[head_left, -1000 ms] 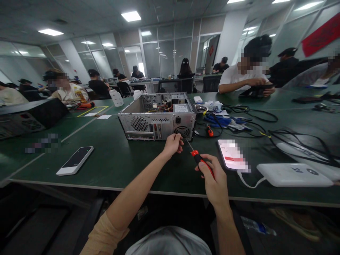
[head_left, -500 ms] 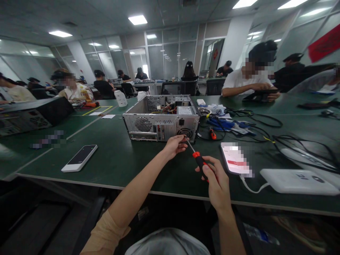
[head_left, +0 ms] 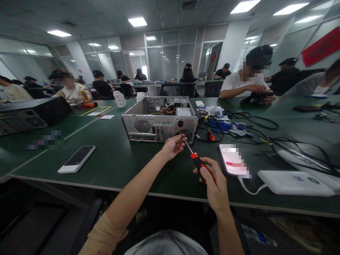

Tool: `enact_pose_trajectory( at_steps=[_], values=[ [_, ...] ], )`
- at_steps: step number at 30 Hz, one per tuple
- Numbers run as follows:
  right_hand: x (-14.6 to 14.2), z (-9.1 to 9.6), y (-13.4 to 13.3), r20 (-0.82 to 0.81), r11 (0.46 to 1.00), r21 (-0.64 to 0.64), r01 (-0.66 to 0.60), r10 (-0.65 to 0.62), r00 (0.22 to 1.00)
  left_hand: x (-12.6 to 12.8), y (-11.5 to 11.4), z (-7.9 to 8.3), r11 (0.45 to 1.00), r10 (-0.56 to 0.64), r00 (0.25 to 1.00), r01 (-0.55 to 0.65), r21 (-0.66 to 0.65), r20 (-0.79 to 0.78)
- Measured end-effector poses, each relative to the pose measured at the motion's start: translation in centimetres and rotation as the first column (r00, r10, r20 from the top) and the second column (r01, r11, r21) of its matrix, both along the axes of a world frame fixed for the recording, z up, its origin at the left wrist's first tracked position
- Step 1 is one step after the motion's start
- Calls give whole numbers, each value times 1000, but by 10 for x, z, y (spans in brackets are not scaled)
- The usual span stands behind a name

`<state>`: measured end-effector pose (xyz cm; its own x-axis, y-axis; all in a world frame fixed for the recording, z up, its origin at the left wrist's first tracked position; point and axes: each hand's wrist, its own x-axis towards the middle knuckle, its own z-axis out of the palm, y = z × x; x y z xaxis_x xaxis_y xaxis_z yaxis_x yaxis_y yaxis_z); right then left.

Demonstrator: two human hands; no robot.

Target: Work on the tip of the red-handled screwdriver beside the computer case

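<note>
Head view shows me both of the person's hands just in front of an opened computer case [head_left: 166, 131], which stands on the green table [head_left: 119, 159] with its rear panel facing the camera. I see the right hand [head_left: 214, 181] closed around the red-and-black handle of a screwdriver [head_left: 198, 164], its shaft slanting up and leftward. Near the shaft's tip, the left hand [head_left: 172, 148] has its thumb and fingers drawn narrowly together; I cannot tell whether they pinch the tip or something small. Both lie in front of the round fan grille [head_left: 189, 134] at the panel's lower right, and I cannot make out whether they touch the metal. Through the case's open top I can see wires and a labelled metal box [head_left: 183, 112].

To the right of the case I find a small orange-handled tool [head_left: 211, 135], blue gloves [head_left: 216, 124] and black cables. Nearer the right hand lies a lit phone [head_left: 228, 161], joined by a white cord [head_left: 251, 193] to a white power bank [head_left: 290, 182]. A white device with a dark screen [head_left: 79, 156] rests well apart, on the left.
</note>
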<state>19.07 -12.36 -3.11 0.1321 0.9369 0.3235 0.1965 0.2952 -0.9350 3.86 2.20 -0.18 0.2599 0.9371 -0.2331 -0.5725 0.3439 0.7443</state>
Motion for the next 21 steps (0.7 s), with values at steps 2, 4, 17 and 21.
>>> enact_pose_trajectory(
  at_steps=[2,4,17,21],
  values=[
    [0,0,0,3,1000,1,-2,2,1000,0,0,1,1000,-2,1000,2,0,11],
    [0,0,0,6,1000,1,-6,6,1000,0,-1,2,1000,-2,1000,2,-6,22],
    [1,2,-1,68,1000,-10,-7,8,998,-4,-8,13,999,16,994,-20,37,108],
    [1,4,-2,96,1000,-29,-10,13,995,-5,-6,11,999,9,993,-15,47,121]
  ],
)
